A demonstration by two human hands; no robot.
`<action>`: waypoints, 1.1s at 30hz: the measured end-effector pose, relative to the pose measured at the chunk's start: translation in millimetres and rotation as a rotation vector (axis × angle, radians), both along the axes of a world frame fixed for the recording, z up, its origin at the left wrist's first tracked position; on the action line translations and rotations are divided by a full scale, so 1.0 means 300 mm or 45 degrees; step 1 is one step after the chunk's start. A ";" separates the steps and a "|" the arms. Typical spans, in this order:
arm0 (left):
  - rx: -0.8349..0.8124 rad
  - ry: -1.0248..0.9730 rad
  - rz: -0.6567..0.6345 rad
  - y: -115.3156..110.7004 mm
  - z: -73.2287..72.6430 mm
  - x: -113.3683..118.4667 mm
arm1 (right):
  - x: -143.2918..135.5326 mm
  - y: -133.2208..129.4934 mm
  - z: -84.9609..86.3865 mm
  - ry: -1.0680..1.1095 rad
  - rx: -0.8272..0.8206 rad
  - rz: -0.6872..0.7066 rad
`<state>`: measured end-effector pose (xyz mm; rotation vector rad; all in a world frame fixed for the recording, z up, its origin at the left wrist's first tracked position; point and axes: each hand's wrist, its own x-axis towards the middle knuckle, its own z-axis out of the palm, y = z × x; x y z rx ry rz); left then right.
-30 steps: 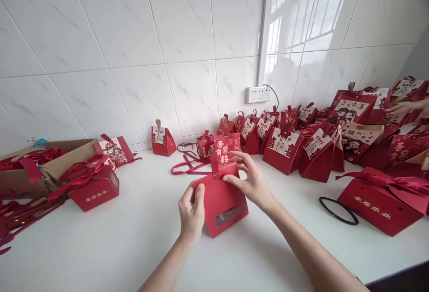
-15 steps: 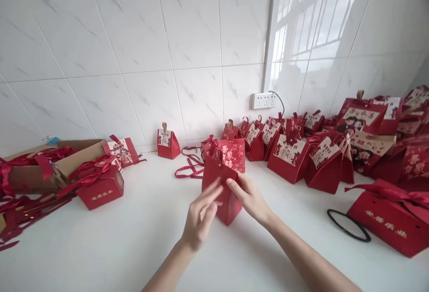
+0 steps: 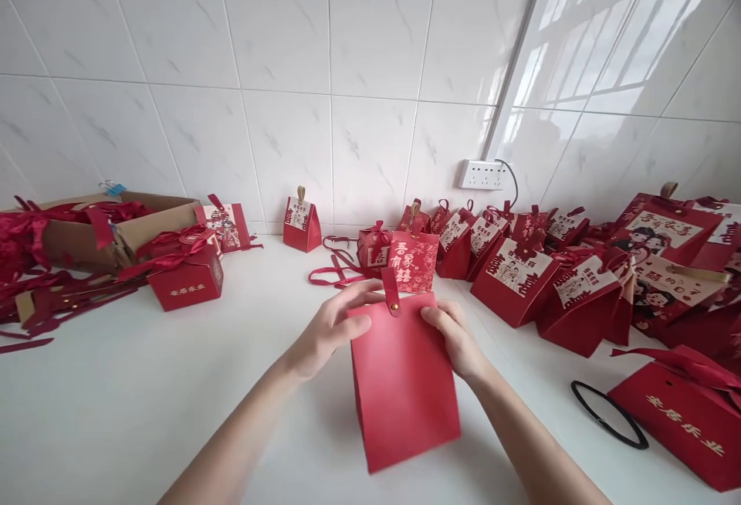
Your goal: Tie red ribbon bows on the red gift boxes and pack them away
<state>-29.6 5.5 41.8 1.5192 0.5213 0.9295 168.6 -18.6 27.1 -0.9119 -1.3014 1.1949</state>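
Observation:
A plain red gift box [image 3: 405, 389] with a ribbon loop [image 3: 390, 289] and a brass stud at its top is between my hands, its blank face toward me. My left hand [image 3: 327, 327] grips the upper left edge, thumb in front and fingers behind. At the upper right corner my right hand [image 3: 457, 335] pinches the box the same way, its other fingers hidden behind. Just beyond stands a patterned red gift box [image 3: 415, 258] with gold characters, and a small box with a ribbon bow [image 3: 376, 246] is beside it.
Many finished-looking red boxes [image 3: 515, 277] crowd the right side. A black ring [image 3: 607, 416] lies near a red box [image 3: 677, 420] at right. To the left are a cardboard carton [image 3: 162, 219] of ribbons and a ribboned box [image 3: 188, 281]. A power strip [image 3: 483, 174] is on the wall.
The red box has come closer to me and turned so its broad blank face shows. My left hand, blurred and loose before, now grips its top left. The view has shifted.

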 end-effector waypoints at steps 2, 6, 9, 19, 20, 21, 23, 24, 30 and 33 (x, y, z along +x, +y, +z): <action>-0.018 0.026 -0.117 -0.003 0.032 -0.020 | -0.002 -0.014 0.012 -0.053 -0.016 0.136; -0.024 0.048 -0.065 -0.003 0.053 -0.034 | -0.016 -0.028 0.012 -0.156 -0.032 0.346; 0.003 0.091 0.102 -0.002 0.049 -0.032 | -0.020 -0.028 0.004 -0.178 0.045 0.413; -0.064 -0.007 0.383 -0.027 0.033 0.007 | 0.034 -0.050 0.049 -0.193 0.093 0.299; -0.079 -0.051 0.421 -0.025 0.022 0.013 | 0.041 -0.045 0.052 -0.121 0.090 0.144; -0.091 -0.082 0.434 -0.022 0.010 0.018 | 0.048 -0.038 0.053 -0.038 0.101 -0.026; -0.072 -0.077 0.348 -0.016 -0.018 0.028 | 0.061 -0.018 0.050 0.118 0.160 -0.307; -0.035 -0.049 0.272 -0.014 -0.030 0.034 | 0.066 -0.008 0.048 0.170 0.187 -0.403; 0.074 0.121 0.010 -0.010 -0.066 0.052 | 0.072 0.024 0.034 0.165 0.183 -0.565; 0.007 0.122 0.010 0.003 -0.073 0.053 | 0.069 0.024 0.033 0.165 0.143 -0.512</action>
